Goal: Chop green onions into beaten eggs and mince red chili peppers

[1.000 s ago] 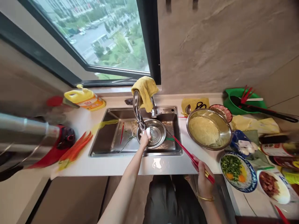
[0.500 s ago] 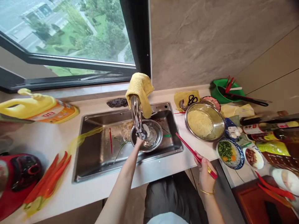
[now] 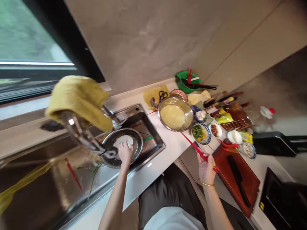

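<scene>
My left hand (image 3: pixel 126 152) reaches over the metal basin (image 3: pixel 139 144) in the sink. Its fingers are apart and touch or hover just above a round white dish (image 3: pixel 124 139) lying in the basin; contact is hard to tell. The chrome faucet (image 3: pixel 80 132), draped with a yellow towel (image 3: pixel 78 97), arches beside that hand. In front of the counter, my right hand (image 3: pixel 206 164) is closed around red chopsticks (image 3: pixel 193 146), their tips pointing toward the steel bowl of noodles (image 3: pixel 173 117). A blue-rimmed bowl (image 3: pixel 208 135) with chopped greens and egg stands near the chopsticks.
A wooden cutting board (image 3: pixel 249 188) with a black-handled knife (image 3: pixel 236 175) lies at right. Behind it are several bottles (image 3: pixel 225 102) and small bowls. A green basin (image 3: pixel 183 83) holds utensils. Another red chopstick (image 3: pixel 72 173) lies in the sink (image 3: pixel 153 123).
My left hand has gone from the faucet down to the white dish in the basin. The view has swung right, bringing the cutting board in. My right hand keeps the chopsticks.
</scene>
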`<action>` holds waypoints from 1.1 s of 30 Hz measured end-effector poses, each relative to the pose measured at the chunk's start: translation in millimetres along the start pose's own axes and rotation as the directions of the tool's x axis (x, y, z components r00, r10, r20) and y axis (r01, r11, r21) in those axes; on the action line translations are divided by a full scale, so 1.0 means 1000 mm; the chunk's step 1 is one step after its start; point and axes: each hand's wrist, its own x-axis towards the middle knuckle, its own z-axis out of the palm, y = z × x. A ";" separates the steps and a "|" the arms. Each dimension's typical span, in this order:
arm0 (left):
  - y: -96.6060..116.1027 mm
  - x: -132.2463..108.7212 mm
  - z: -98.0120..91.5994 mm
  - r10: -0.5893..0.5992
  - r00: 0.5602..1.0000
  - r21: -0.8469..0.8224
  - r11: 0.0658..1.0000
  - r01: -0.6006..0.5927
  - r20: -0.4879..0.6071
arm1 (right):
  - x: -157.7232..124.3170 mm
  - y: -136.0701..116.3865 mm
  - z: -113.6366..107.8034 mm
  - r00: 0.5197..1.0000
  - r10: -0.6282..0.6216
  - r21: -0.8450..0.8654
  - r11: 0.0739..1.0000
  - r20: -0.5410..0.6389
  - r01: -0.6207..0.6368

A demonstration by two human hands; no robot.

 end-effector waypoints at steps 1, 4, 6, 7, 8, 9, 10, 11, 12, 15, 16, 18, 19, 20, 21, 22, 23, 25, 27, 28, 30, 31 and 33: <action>0.015 -0.008 0.005 0.065 0.998 -0.020 0.998 -0.065 -0.007 | 0.010 -0.005 -0.017 0.999 -0.027 -0.012 1.000 -0.034 0.026; 0.066 -0.040 0.019 0.284 0.959 -0.164 0.945 -0.282 -0.010 | 0.051 -0.012 -0.074 0.989 -0.077 -0.103 0.993 -0.129 0.064; 0.103 -0.062 0.028 0.382 0.922 -0.308 0.886 -0.348 0.058 | 0.082 -0.012 -0.110 0.977 -0.112 -0.188 0.979 -0.184 0.077; 0.123 -0.073 0.032 0.413 0.903 -0.382 0.858 -0.343 0.117 | 0.097 -0.011 -0.125 0.974 -0.115 -0.222 0.973 -0.194 0.070; 0.143 -0.082 0.037 0.438 0.880 -0.452 0.833 -0.319 0.186 | 0.111 -0.011 -0.138 0.975 -0.105 -0.243 0.968 -0.195 0.056; 0.164 -0.090 0.042 0.461 0.850 -0.511 0.811 -0.286 0.254 | 0.123 -0.010 -0.149 0.978 -0.093 -0.256 0.966 -0.189 0.042; 0.184 -0.097 0.047 0.483 0.820 -0.553 0.792 -0.258 0.309 | 0.134 -0.010 -0.157 0.980 -0.079 -0.260 0.965 -0.182 0.030; 0.204 -0.103 0.053 0.504 0.792 -0.580 0.777 -0.243 0.344 | 0.144 -0.009 -0.164 0.983 -0.063 -0.262 0.965 -0.170 0.017; 0.224 -0.108 0.058 0.525 0.772 -0.593 0.767 -0.246 0.358 | 0.152 -0.009 -0.169 0.987 -0.047 -0.263 0.965 -0.155 0.005; 0.281 -0.115 0.075 0.565 0.762 -0.584 0.749 -0.314 0.315 | 0.169 -0.008 -0.179 0.996 0.000 -0.253 0.967 -0.092 -0.024; 0.300 -0.116 0.081 0.577 0.763 -0.582 0.740 -0.337 0.291 | 0.173 -0.008 -0.181 0.997 0.015 -0.240 0.970 -0.071 -0.032; 0.339 -0.114 0.092 0.598 0.764 -0.596 0.713 -0.370 0.241 | 0.181 -0.007 -0.189 0.998 0.038 -0.198 0.979 -0.047 -0.047; 0.358 -0.112 0.098 0.605 0.766 -0.605 0.700 -0.381 0.218 | 0.184 -0.007 -0.193 0.998 0.050 -0.171 0.984 -0.043 -0.057; 0.378 -0.110 0.103 0.611 0.767 -0.611 0.689 -0.390 0.199 | 0.186 -0.007 -0.198 0.997 0.065 -0.141 0.987 -0.040 -0.070; 0.397 -0.108 0.109 0.616 0.766 -0.612 0.682 -0.401 0.185 | 0.189 -0.007 -0.204 0.996 0.081 -0.111 0.990 -0.037 -0.085; 0.417 -0.106 0.115 0.623 0.762 -0.607 0.679 -0.413 0.178 | 0.191 -0.007 -0.209 0.995 0.098 -0.078 0.992 -0.032 -0.101; 0.437 -0.105 0.122 0.632 0.755 -0.595 0.679 -0.430 0.177 | 0.193 -0.006 -0.215 0.993 0.117 -0.046 0.992 -0.027 -0.118; 0.478 -0.103 0.138 0.663 0.725 -0.552 0.680 -0.482 0.184 | 0.196 -0.006 -0.226 0.987 0.157 0.010 0.988 -0.019 -0.157; 0.520 -0.101 0.159 0.694 0.690 -0.475 0.687 -0.550 0.205 | 0.197 -0.005 -0.234 0.981 0.191 0.051 0.980 -0.017 -0.190; 0.541 -0.099 0.171 0.699 0.677 -0.418 0.698 -0.581 0.228 | 0.196 -0.004 -0.238 0.979 0.204 0.068 0.977 -0.023 -0.202; 0.580 -0.094 0.194 0.674 0.661 -0.268 0.738 -0.619 0.328 | 0.194 -0.003 -0.244 0.974 0.221 0.106 0.971 -0.053 -0.214; 0.597 -0.091 0.204 0.644 0.655 -0.199 0.756 -0.623 0.396 | 0.193 -0.002 -0.245 0.971 0.227 0.128 0.968 -0.075 -0.216; 0.621 -0.085 0.219 0.595 0.633 -0.124 0.770 -0.626 0.495 | 0.189 0.000 -0.248 0.963 0.246 0.168 0.960 -0.114 -0.225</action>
